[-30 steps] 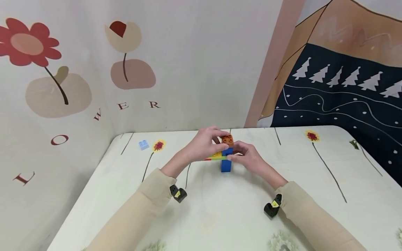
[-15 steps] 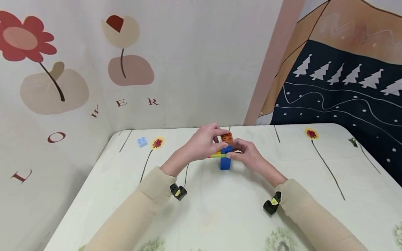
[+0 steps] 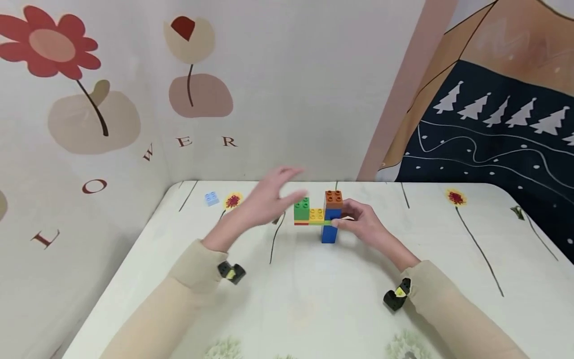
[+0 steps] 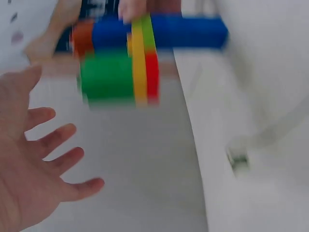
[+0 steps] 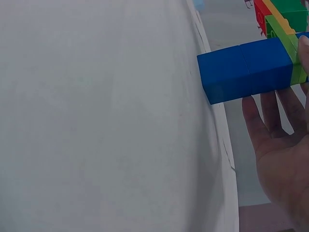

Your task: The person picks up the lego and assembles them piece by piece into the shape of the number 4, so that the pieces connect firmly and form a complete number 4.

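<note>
A build of toy building bricks stands in the middle of the head view. Its column has blue bricks [image 3: 329, 235] below and an orange-brown brick [image 3: 334, 200] on top. From the column a thin arm of lime, red and yellow pieces [image 3: 316, 214] reaches left and bears a green brick [image 3: 301, 210]. My right hand [image 3: 365, 224] grips the column from the right, thumb at the lime layer; in the right wrist view the blue bricks [image 5: 246, 70] jut past the fingers. To the left of the build, my left hand [image 4: 29, 159] is held up, fingers spread, holding nothing.
A light blue brick [image 3: 212, 198] lies at the back left of the table [image 3: 305, 299], whose cloth is printed with flowers. Behind the table's far edge hangs a patterned curtain [image 3: 291, 89].
My left hand has let go of the top of the build and moved left, uncovering the green and yellow bricks. The right hand keeps its hold. The head view has shifted slightly.
</note>
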`<state>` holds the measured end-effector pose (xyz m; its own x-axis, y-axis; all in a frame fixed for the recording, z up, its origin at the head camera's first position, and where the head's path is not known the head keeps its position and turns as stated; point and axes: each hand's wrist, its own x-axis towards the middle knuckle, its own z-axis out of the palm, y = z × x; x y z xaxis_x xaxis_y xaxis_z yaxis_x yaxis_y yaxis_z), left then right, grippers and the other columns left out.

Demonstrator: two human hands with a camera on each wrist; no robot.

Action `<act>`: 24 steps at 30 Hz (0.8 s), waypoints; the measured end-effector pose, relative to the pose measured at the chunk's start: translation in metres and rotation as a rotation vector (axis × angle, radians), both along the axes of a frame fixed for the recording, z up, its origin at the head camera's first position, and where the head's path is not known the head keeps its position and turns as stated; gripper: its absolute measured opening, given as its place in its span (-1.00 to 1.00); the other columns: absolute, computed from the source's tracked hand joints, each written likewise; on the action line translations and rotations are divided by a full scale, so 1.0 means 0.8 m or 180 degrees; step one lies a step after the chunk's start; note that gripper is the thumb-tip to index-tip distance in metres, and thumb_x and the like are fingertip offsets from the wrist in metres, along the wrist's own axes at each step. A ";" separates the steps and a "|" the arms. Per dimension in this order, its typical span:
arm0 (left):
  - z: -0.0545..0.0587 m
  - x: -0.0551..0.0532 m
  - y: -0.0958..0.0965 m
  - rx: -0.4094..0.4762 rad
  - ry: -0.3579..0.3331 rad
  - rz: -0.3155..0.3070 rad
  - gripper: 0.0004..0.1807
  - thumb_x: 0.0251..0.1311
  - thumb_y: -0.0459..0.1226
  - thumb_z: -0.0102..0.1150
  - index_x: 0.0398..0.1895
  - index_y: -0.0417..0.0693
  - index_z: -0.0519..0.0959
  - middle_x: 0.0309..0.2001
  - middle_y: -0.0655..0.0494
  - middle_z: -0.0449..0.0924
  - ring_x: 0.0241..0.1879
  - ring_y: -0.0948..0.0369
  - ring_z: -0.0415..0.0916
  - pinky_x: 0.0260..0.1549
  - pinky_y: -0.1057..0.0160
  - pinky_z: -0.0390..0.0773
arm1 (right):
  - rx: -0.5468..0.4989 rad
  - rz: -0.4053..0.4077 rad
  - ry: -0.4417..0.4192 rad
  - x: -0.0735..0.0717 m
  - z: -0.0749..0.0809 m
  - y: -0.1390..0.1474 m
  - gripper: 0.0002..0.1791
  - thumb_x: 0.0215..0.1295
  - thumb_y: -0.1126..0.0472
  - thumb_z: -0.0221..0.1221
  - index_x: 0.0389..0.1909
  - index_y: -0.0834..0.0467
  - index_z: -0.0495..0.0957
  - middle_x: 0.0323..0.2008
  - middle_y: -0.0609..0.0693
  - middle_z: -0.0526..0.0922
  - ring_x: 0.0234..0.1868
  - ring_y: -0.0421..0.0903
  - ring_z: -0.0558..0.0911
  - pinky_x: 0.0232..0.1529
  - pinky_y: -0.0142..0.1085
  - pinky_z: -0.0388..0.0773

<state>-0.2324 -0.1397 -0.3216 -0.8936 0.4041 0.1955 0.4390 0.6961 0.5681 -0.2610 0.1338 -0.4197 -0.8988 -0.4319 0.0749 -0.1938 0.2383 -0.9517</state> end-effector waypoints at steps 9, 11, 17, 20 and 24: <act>-0.051 -0.027 -0.151 0.0375 -0.0116 0.0969 -0.42 0.53 -0.22 0.08 0.50 -0.27 0.30 0.43 -0.27 0.33 0.41 -0.19 0.25 0.34 -0.22 0.30 | 0.0052 0.0022 0.0014 0.001 0.002 0.008 -0.63 0.36 0.28 0.35 0.08 0.34 0.52 0.06 0.22 0.66 0.10 0.13 0.62 -0.05 -0.41 0.59; -0.064 -0.030 -0.172 0.0345 -0.0186 0.1124 -0.42 0.50 -0.26 0.11 0.48 -0.32 0.30 0.40 -0.32 0.34 0.39 -0.24 0.26 0.31 -0.23 0.31 | 0.0087 0.0013 0.0011 0.001 0.003 0.011 -0.63 0.36 0.27 0.35 0.08 0.34 0.52 0.07 0.23 0.65 0.10 0.13 0.61 -0.05 -0.41 0.59; -0.087 -0.031 -0.205 0.0204 -0.0349 0.1370 -0.43 0.44 -0.33 0.16 0.43 -0.41 0.33 0.32 -0.43 0.40 0.31 -0.32 0.32 0.25 -0.22 0.38 | 0.0080 0.0026 -0.0013 -0.001 -0.001 0.012 -0.62 0.36 0.28 0.34 0.09 0.34 0.50 0.09 0.24 0.64 0.10 0.14 0.61 -0.03 -0.41 0.59; -0.094 -0.034 -0.218 0.0162 -0.0392 0.1425 -0.41 0.40 -0.35 0.19 0.42 -0.41 0.33 0.31 -0.45 0.40 0.28 -0.33 0.35 0.20 -0.22 0.42 | 0.0030 0.0051 -0.0009 -0.002 -0.002 0.007 -0.62 0.36 0.28 0.35 0.09 0.34 0.51 0.10 0.24 0.64 0.10 0.12 0.61 -0.03 -0.40 0.59; -0.103 -0.036 -0.233 0.0151 -0.0534 0.1512 -0.37 0.37 -0.35 0.22 0.44 -0.42 0.30 0.33 -0.45 0.37 0.23 -0.32 0.41 0.12 -0.20 0.50 | 0.0004 0.0065 -0.0019 -0.003 -0.003 0.000 -0.64 0.35 0.30 0.34 0.07 0.34 0.50 0.08 0.24 0.64 0.08 0.10 0.61 -0.06 -0.41 0.59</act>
